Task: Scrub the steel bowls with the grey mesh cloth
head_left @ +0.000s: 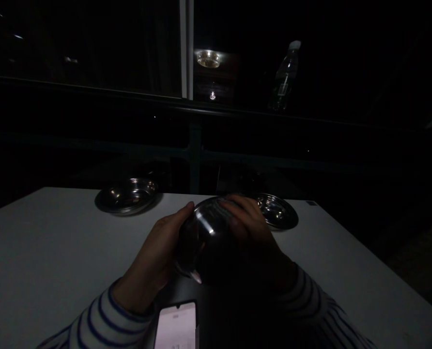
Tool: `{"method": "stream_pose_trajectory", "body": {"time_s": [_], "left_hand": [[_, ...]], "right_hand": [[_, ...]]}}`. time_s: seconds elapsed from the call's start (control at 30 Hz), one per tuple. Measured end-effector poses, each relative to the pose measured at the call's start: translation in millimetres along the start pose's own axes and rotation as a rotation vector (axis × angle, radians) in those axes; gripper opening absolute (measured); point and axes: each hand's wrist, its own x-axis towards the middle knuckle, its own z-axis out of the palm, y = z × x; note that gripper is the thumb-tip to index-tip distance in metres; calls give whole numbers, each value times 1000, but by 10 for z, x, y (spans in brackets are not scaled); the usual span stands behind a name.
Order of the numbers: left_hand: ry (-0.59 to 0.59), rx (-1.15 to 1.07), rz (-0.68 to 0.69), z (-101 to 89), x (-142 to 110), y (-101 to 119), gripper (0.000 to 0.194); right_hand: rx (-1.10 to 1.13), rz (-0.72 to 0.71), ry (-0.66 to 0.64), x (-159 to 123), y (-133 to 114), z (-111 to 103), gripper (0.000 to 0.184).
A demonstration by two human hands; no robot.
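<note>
A shiny steel bowl is held tilted above the near middle of the table, its rounded underside towards me. My left hand grips its left edge, with the thumb up along the rim and the other fingers mostly hidden. Over the upper right of the bowl lies my right hand, its fingers bent against the metal and slightly blurred. A pale, textured patch shows by those fingertips; I cannot tell whether it is a reflection. Just below the bowl is a phone with its screen lit.
Shallow steel dishes sit at the back left of the white table. Another steel dish is at the back right, partly behind my right hand. A plastic bottle stands beyond the table near the dark window. The room is very dim.
</note>
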Motion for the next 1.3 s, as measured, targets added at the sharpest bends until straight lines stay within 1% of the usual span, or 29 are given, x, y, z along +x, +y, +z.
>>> {"method": "stream_pose_trajectory", "body": {"time_s": [0.1, 0.2, 0.27, 0.33, 0.4, 0.5, 0.57, 0.63, 0.7, 0.73, 0.77, 0.83, 0.93, 1.0, 1.07, 1.13, 1.2, 1.23, 1.3], "left_hand": [[66, -97, 47, 0, -13, 109, 17], [150, -206, 124, -22, -20, 223, 19], [167, -245, 153, -38, -21, 261, 21], [141, -245, 138, -43, -17, 249, 20], [84, -214, 75, -34, -8, 186, 19], [-54, -131, -102, -5, 4, 50, 23], [-101, -75, -118, 11, 4, -26, 22], [-125, -36, -121, 16, -2, -69, 20], [-131, -24, -118, 12, -7, -75, 19], [-127, -34, -108, 10, -8, -68, 18], [-115, -49, -96, 8, -7, -55, 18], [-72, -88, -91, 8, 1, -21, 20], [-6, -183, -88, 16, 23, 35, 22], [14, -257, -39, 18, 36, 68, 22], [41, -327, 41, 16, 42, 99, 24], [77, -380, 95, 11, 40, 128, 25], [104, -401, 121, 9, 33, 144, 25], [103, -393, 118, 11, 29, 143, 24], [70, -339, 66, 20, 22, 119, 23]], "right_hand": [[149, 164, 89, 4, 121, 45, 38], [276, 297, 152, -15, 160, 124, 39], [297, 333, 159, -27, 164, 149, 40], [258, 321, 139, -33, 163, 133, 41], [171, 252, 98, -29, 151, 82, 41], [-17, 45, 7, -21, 73, 4, 39], [-152, -97, -50, -25, -30, -15, 36], [-253, -218, -82, -34, -142, -7, 32], [-290, -277, -93, -32, -213, 5, 32], [-282, -280, -97, -24, -220, 6, 32], [-257, -254, -96, -10, -205, 1, 33], [-159, -158, -73, 27, -117, -22, 34], [53, 18, 10, 68, 61, -44, 37], [171, 131, 91, 61, 131, -11, 38], [245, 211, 174, 25, 142, 71, 40], [289, 256, 232, -22, 115, 169, 43], [319, 288, 245, -54, 91, 231, 46], [332, 298, 243, -58, 88, 235, 46], [352, 304, 220, -40, 104, 178, 44]]}}
